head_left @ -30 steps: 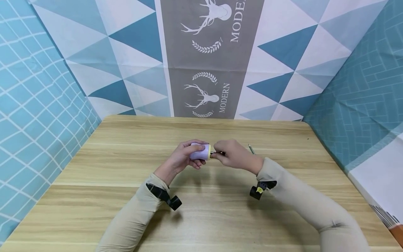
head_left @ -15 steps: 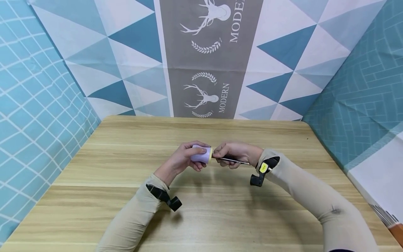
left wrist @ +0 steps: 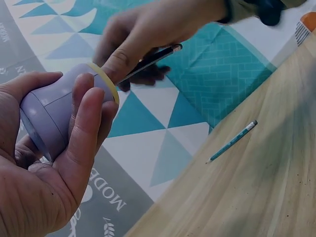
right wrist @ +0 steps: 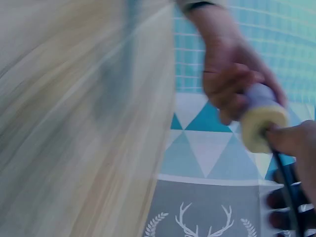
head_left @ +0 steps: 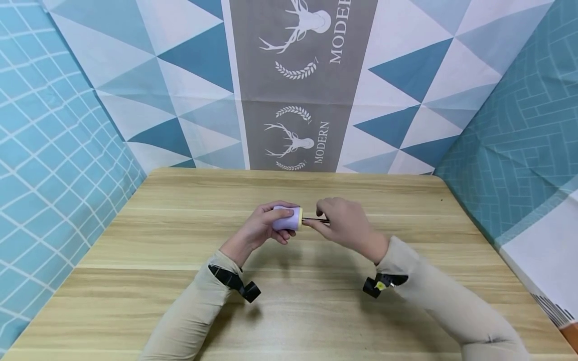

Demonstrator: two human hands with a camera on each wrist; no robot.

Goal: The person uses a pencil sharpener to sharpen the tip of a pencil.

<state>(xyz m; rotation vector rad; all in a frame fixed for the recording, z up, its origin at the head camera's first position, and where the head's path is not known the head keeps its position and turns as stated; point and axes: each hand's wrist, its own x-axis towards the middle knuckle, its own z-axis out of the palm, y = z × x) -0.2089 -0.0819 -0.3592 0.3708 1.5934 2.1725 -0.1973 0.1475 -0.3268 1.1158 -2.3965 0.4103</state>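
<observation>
A lavender pencil sharpener with a yellow rim (left wrist: 58,106) is held by my left hand (head_left: 259,228), thumb on one side and fingers around the other. A dark pencil (left wrist: 155,59) has one end in the middle of the yellow face. My right hand (head_left: 347,225) is on this pencil, its thumb against the shaft close to the sharpener and its fingers curled on the far side. In the right wrist view the thumb presses the pencil right at the opening; that view is blurred. Both hands are above the table.
A teal pencil (left wrist: 233,140) lies on the wooden table (head_left: 289,311) in the left wrist view; the head view does not show it, behind my right hand. Patterned cloth (head_left: 298,85) hangs along the table's back and sides.
My right hand has rolled over, palm up half a second ago and back upward now, staying at the pencil. The left hand and the sharpener have barely moved.
</observation>
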